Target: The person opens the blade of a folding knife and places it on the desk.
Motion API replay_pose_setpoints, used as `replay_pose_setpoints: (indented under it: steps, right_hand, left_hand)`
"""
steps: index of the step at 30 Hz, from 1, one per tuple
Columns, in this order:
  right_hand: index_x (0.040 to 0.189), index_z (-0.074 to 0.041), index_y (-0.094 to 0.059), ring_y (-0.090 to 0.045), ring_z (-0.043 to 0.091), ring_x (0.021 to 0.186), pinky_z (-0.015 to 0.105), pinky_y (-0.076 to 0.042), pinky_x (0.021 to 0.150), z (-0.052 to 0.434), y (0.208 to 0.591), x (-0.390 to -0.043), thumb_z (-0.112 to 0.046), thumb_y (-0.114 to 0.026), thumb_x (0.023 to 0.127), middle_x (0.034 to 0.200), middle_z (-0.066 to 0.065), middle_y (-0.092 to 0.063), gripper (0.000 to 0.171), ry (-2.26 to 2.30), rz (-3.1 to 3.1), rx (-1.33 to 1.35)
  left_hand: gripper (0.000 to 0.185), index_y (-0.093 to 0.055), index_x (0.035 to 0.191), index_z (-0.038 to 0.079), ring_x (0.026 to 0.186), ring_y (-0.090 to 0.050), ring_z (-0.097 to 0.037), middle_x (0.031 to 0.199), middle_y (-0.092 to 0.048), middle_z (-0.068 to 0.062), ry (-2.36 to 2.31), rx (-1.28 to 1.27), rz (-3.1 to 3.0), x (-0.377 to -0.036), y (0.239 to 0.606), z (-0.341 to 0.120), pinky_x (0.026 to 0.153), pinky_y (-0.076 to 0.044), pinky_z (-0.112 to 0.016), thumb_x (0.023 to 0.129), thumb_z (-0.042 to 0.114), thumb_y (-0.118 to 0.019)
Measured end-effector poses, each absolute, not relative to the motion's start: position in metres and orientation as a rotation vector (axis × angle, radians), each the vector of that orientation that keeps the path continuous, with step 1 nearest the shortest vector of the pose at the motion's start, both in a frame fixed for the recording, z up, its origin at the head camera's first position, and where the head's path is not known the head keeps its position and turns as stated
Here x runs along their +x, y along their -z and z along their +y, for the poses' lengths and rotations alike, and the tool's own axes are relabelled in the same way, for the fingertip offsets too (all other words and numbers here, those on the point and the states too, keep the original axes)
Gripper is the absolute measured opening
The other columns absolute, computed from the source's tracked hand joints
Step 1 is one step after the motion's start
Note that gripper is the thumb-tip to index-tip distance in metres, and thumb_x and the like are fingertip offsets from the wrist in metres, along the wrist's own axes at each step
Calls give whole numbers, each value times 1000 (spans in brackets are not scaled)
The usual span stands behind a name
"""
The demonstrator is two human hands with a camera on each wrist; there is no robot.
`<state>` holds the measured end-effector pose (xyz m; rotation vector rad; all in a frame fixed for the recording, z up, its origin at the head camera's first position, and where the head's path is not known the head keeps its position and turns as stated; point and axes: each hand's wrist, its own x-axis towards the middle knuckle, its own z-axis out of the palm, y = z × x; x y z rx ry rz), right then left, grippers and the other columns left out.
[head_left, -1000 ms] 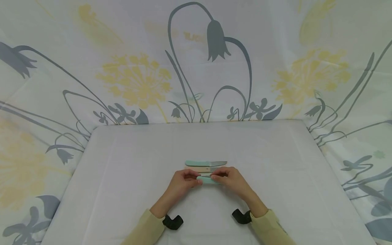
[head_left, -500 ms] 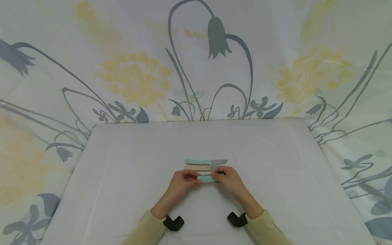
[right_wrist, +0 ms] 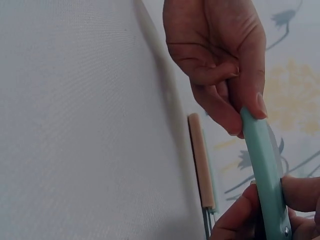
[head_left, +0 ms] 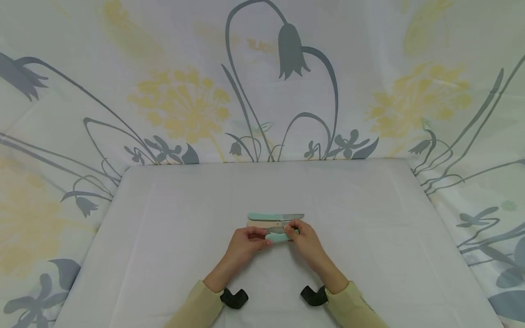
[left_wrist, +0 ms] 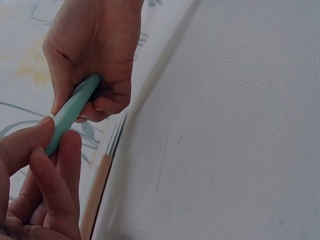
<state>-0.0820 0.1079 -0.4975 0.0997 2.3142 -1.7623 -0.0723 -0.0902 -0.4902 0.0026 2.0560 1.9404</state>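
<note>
Both hands hold a folding knife with a mint-green handle [head_left: 279,238], raised over the white table. My left hand [head_left: 245,242] pinches the handle's left end between thumb and fingers. On the opposite end, my right hand [head_left: 306,246] grips with thumb and fingertips near the pivot. The grey blade [head_left: 275,230] shows along the handle's far side, partly swung out, its base hidden by the right fingers. In the right wrist view a rivet sits near the lower end of the mint handle [right_wrist: 265,165].
Just beyond the hands lie two more knives with blades out to the right: one with a wooden handle [head_left: 261,224], and behind it one with a mint handle [head_left: 264,217]. A flower-printed cloth [head_left: 184,105] rises behind the white tabletop [head_left: 197,196].
The blade of the held knife has swung farther out from its handle. My right hand has shifted slightly left and away from the body; the left hand has hardly moved.
</note>
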Motion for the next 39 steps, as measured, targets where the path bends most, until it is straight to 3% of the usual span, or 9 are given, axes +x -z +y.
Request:
replay_pose_setpoints:
  steps: [8, 15, 20, 27, 34, 39]
  right_hand:
    - [100, 4, -61, -44, 17, 90, 25, -40, 72, 103, 496, -82, -13, -55, 103, 95, 5, -52, 18, 1864, 2266, 251]
    - [104, 4, -60, -45, 20, 99, 27, -40, 81, 101, 496, -83, -15, -54, 103, 103, 8, -55, 20, 1922, 2242, 289]
    - [107, 3, -60, -47, 19, 97, 28, -42, 79, 101, 494, -84, -16, -55, 103, 105, 8, -55, 21, 1914, 2212, 284]
    - [111, 3, -70, -54, 22, 107, 32, -42, 88, 110, 489, -91, -15, -63, 98, 113, 9, -66, 23, 1842, 2260, 182]
    - [110, -8, -75, -58, 21, 111, 40, -42, 97, 116, 487, -104, -22, -68, 96, 113, 4, -70, 21, 1736, 2276, -45]
    - [104, -9, -76, -60, 19, 105, 40, -44, 93, 116, 487, -111, -22, -72, 93, 108, 2, -71, 18, 1655, 2283, -160]
  left_hand:
    - [27, -71, 105, -6, 81, -67, -9, 93, -72, -7, -1957, -21, 2055, -77, 515, -89, 69, -51, -23, 82, 4, -80]
    - [27, -69, 106, -3, 82, -68, -12, 93, -72, -6, -1974, -8, 2018, -78, 516, -87, 72, -51, -25, 83, 8, -80]
    - [26, -66, 108, -1, 84, -69, -21, 91, -72, -5, -1977, -2, 2006, -79, 511, -86, 72, -50, -27, 88, 13, -76]
    - [26, -68, 109, -2, 89, -72, -28, 89, -74, -6, -1953, -48, 2041, -82, 512, -90, 67, -48, -26, 89, 14, -76]
    - [20, -70, 104, -5, 84, -72, -29, 85, -73, -7, -1940, 4, 2055, -77, 488, -90, 67, -48, -27, 88, 6, -74]
    - [21, -69, 106, -7, 83, -71, -31, 84, -72, -7, -1945, 74, 2040, -72, 479, -90, 65, -47, -28, 88, 4, -73]
